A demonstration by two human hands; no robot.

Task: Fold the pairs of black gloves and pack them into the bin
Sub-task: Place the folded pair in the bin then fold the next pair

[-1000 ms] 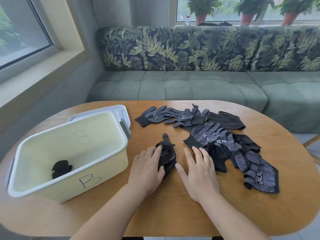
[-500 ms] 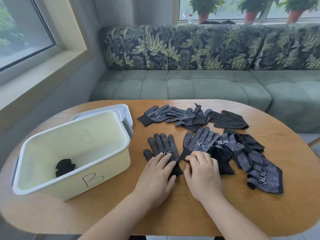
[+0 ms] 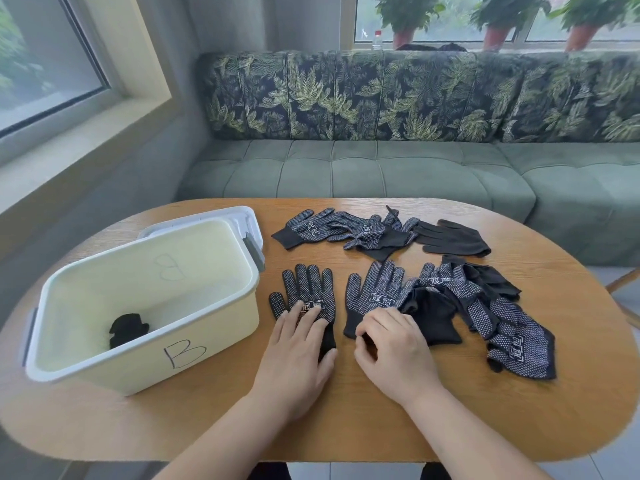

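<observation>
Two black dotted gloves lie flat side by side on the wooden table [image 3: 346,427]. My left hand [image 3: 298,355] rests palm down on the cuff of the left glove [image 3: 306,289]. The fingers of my right hand [image 3: 391,344] curl onto the cuff of the right glove [image 3: 375,292], pinching its edge. A heap of more gloves [image 3: 485,306] sits to the right, and another row of gloves [image 3: 363,232] lies farther back. The cream bin [image 3: 194,358], marked B, stands at the left with one folded black bundle [image 3: 127,330] inside.
The bin's grey-white lid [image 3: 242,220] lies behind it. A green sofa [image 3: 381,171] with leaf-patterned cushions runs behind the table, with potted plants [image 3: 408,12] on the sill above. A wooden chair part [image 3: 623,282] shows at the right edge.
The folded glove under my left hand has been spread flat with its fingers pointing away. My right hand moved onto the neighbouring glove's cuff and its fingers closed on it.
</observation>
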